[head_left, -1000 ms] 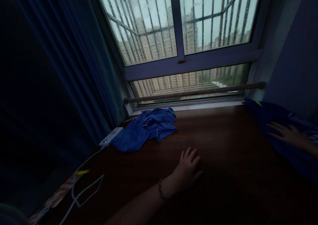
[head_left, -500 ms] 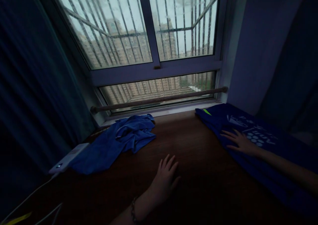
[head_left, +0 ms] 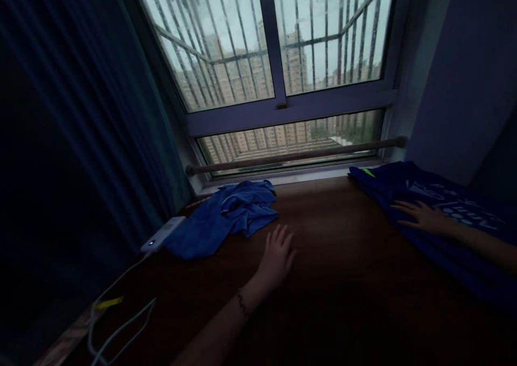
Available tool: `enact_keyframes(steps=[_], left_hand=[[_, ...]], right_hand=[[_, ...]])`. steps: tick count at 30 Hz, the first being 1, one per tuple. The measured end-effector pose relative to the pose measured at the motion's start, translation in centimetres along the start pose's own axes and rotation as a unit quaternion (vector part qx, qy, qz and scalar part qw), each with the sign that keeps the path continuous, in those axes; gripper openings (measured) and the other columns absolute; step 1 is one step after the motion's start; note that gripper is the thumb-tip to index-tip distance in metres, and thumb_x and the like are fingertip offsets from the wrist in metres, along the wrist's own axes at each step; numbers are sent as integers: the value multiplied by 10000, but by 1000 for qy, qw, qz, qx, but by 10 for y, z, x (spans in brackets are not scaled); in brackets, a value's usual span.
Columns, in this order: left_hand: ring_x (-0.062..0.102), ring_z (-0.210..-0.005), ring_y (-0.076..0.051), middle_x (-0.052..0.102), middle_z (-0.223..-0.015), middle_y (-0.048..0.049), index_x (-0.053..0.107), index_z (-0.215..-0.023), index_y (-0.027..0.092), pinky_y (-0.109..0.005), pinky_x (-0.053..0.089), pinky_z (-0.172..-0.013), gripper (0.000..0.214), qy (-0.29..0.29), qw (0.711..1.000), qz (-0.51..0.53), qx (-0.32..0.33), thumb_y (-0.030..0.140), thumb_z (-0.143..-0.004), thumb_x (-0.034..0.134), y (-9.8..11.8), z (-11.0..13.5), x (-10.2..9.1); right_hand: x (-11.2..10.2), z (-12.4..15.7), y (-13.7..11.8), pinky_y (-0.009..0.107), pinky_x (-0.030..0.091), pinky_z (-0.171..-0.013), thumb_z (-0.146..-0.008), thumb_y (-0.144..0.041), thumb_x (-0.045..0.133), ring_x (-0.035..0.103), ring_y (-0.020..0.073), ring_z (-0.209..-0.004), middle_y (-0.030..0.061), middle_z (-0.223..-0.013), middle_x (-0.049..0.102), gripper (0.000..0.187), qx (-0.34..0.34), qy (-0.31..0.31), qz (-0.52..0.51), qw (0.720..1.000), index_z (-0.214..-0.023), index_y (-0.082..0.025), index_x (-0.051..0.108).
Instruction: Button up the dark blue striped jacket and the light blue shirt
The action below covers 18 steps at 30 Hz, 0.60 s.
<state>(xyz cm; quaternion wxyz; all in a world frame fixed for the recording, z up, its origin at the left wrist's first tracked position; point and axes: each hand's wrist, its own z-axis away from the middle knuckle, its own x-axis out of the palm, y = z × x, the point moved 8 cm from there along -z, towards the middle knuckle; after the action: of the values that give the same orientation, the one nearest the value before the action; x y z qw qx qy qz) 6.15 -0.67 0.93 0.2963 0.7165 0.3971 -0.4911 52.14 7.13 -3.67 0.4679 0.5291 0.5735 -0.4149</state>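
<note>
Right now, one blue shirt (head_left: 448, 255) is laid out and one blue cloth (head_left: 228, 220) is in a heap. Counting from the left hand (head_left: 278, 254), the shirt is at about 3 o'clock on the brown surface (head_left: 323, 215). It looks mostly flat, with its white letters (head_left: 468, 209) facing up and a green mark (head_left: 368, 172) at its far corner. Some of it goes past the edge of the view, so I cannot tell how that end lies.

The right hand (head_left: 420, 216) is on the shirt, with its fingers spread wide and nothing pinched. The left hand is palm down over the bare wood, with its fingers a bit apart. It holds nothing, and I cannot tell if it presses on the wood.

So the laying out looks mostly done for the shirt, as far as I can see. I see no fold made in it yet. The cloth, at 10 o'clock from the left hand, is all bunched up, so none of it looks smoothed or folded. Past it, at 9 o'clock, is a white box (head_left: 161, 235) with a cord (head_left: 123, 273). The window (head_left: 226, 69) is at 12 o'clock.
</note>
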Motion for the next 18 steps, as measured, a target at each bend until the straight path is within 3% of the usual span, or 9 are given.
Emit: enact_keyframes(steps=[3, 5, 8, 10, 13, 15, 18], left_hand=[[163, -1275, -270, 257, -1372, -119, 393, -1235, 155, -496, 194, -1001, 433, 57, 984, -64, -153, 272, -817, 392, -76, -4, -8], [222, -1251, -287, 298, -1357, -112, 422, -1219, 172, -512, 230, -971, 430, 40, 966, -71, -244, 300, -809, 408, -121, 0, -5], [410, -1140, -221, 471, -1242, -70, 545, -1096, 194, -393, 315, -946, 330, -25, 962, -24, -272, 275, -828, 370, -150, 4, 6], [501, -1036, -170, 560, -1137, -61, 587, -1035, 182, -296, 349, -915, 324, -41, 966, 2, -254, 203, -835, 333, -146, 3, 8], [545, -966, -158, 603, -1066, -53, 579, -1055, 190, -262, 376, -875, 349, -42, 972, 29, -228, 142, -822, 323, -118, 2, 5], [556, -950, -160, 608, -1059, -47, 567, -1076, 202, -268, 392, -859, 360, -39, 980, 65, -186, 129, -812, 333, -85, 1, 4], [573, -912, -151, 616, -1045, -27, 573, -1067, 216, -266, 422, -829, 348, -55, 981, 170, -71, 143, -819, 339, -19, 4, -1]], right_hand=[[-27, 9, -35, 696, 130, -828, -755, -518, 391, 190, 450, -1171, 57, -1330, 330, 505, 2, 12, 69, 998, -1190, -278, 484], [-51, 23, -78, 687, 126, -850, -769, -475, 391, 180, 433, -1184, 43, -1337, 319, 469, -29, 39, 73, 996, -1179, -271, 490], [-80, 53, -159, 633, 188, -893, -777, -480, 398, 249, 372, -1183, 34, -1314, 356, 476, -116, 49, 4, 992, -1205, -279, 451], [-93, 74, -213, 604, 197, -920, -780, -462, 424, 274, 340, -1184, 26, -1291, 389, 447, -186, 35, -52, 980, -1194, -296, 455], [-103, 91, -275, 568, 238, -932, -798, -364, 440, 329, 299, -1163, 38, -1245, 441, 378, -256, 19, -135, 957, -1165, -281, 477], [-104, 89, -302, 513, 290, -935, -805, -290, 435, 372, 268, -1134, 51, -1200, 480, 330, -284, 15, -174, 943, -1123, -244, 510], [-102, 73, -324, 408, 361, -924, -824, -251, 403, 419, 218, -1099, 71, -1165, 501, 295, -293, 28, -238, 925, -1085, -198, 530]])
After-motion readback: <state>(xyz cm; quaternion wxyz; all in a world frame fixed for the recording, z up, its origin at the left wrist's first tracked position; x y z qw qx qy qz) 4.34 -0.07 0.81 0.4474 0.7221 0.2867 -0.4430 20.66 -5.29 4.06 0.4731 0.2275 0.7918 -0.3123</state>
